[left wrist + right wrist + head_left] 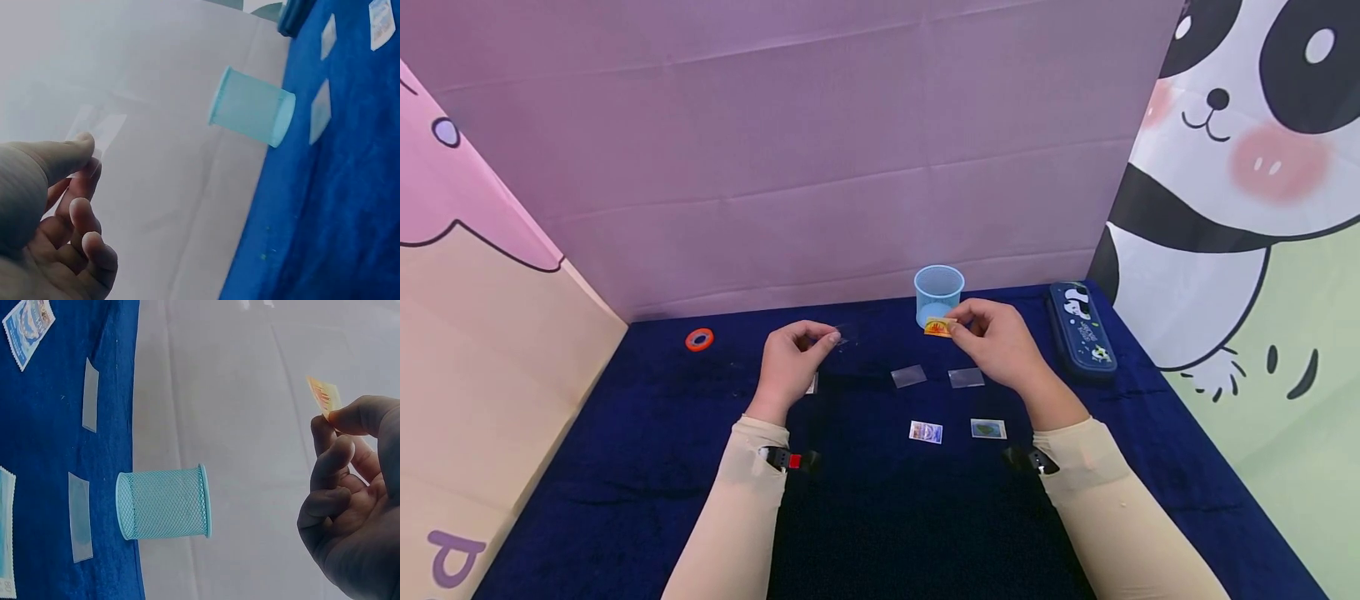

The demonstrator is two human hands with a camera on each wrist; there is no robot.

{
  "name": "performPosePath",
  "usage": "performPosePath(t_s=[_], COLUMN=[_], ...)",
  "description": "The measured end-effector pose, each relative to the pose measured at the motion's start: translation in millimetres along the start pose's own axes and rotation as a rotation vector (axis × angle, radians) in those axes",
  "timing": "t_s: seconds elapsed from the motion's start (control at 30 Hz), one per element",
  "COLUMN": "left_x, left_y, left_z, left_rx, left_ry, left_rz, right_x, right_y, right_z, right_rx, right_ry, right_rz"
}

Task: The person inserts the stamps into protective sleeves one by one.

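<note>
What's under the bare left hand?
In the head view, only the pale edge of a small flat piece shows, material unclear; the left hand covers the rest.

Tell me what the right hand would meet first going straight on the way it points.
Probably the blue mesh cup: in the head view the right hand, pinching a yellow-orange stamp, points toward it. Depth is unclear; it might pass above the rim and reach the backdrop.

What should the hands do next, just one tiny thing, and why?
Probably bring the yellow stamp toward the clear plastic: the right hand pinches the stamp, the left hand pinches the plastic, and the two pieces are apart.
</note>
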State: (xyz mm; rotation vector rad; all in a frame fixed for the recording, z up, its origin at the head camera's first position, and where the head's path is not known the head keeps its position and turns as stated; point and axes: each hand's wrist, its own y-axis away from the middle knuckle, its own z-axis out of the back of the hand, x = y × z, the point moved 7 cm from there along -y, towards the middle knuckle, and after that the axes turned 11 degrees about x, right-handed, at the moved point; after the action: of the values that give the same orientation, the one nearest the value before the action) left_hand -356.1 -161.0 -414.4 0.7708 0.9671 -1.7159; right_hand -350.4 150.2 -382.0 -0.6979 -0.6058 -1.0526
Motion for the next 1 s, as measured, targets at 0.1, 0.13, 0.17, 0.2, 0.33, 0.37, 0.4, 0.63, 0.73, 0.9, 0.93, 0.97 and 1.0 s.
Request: performPosePath(t_s=[0.1, 0.13, 0.17, 0.2, 0.33, 0.37, 0.4, 0.63, 0.73, 0.9, 0.93, 0.97, 1.0], left_x=[-7.3, -9.4, -11.5, -13.4, -21.3, -23.4, -25.4, -36.4, -38.3, -40.5, -40.7, -40.5, -40.3], left_y=[1.2, 1.7, 2.1, 2.6, 4.3, 4.7, 5.1, 9.0, 9.7, 9.1, 9.0, 8.9, 8.9], left_z=[2.3, 2.7, 2.8, 2.9, 2.7, 2.4, 2.1, -2.1, -5.3, -10.8, -11.7, -12.5, -13.3], left_rx=[-0.002, 0.002, 0.005, 0.008, 0.021, 0.025, 0.030, 0.084, 0.105, 0.127, 0.130, 0.133, 0.135], left_ry=[-0.003, -0.003, -0.002, -0.004, -0.006, -0.005, -0.003, 0.035, 0.041, 0.038, 0.040, 0.040, 0.039], left_rz=[-0.007, -0.008, -0.010, -0.012, -0.034, -0.041, -0.049, -0.073, -0.075, -0.080, -0.078, -0.076, -0.074], right_x=[2.3, 3.3, 4.4, 5.9, 12.3, 14.3, 16.4, 27.9, 31.6, 37.1, 37.4, 37.2, 36.7], right_y=[0.9, 1.4, 1.7, 2.0, 3.4, 3.8, 4.5, 8.8, 9.9, 10.6, 10.6, 10.4, 10.4], right_z=[0.3, 0.1, -0.2, -0.4, -0.9, -1.2, -1.4, -5.0, -8.2, -15.2, -16.6, -18.0, -19.3], right_rx=[-0.001, 0.002, 0.004, 0.005, -0.001, -0.003, -0.004, -0.001, 0.003, 0.019, 0.022, 0.025, 0.029], right_ry=[0.003, 0.002, 0.000, -0.003, -0.009, -0.012, -0.016, -0.047, -0.053, -0.060, -0.060, -0.059, -0.058], right_rz=[0.001, 0.003, 0.007, 0.011, 0.040, 0.047, 0.054, 0.075, 0.083, 0.109, 0.113, 0.114, 0.113])
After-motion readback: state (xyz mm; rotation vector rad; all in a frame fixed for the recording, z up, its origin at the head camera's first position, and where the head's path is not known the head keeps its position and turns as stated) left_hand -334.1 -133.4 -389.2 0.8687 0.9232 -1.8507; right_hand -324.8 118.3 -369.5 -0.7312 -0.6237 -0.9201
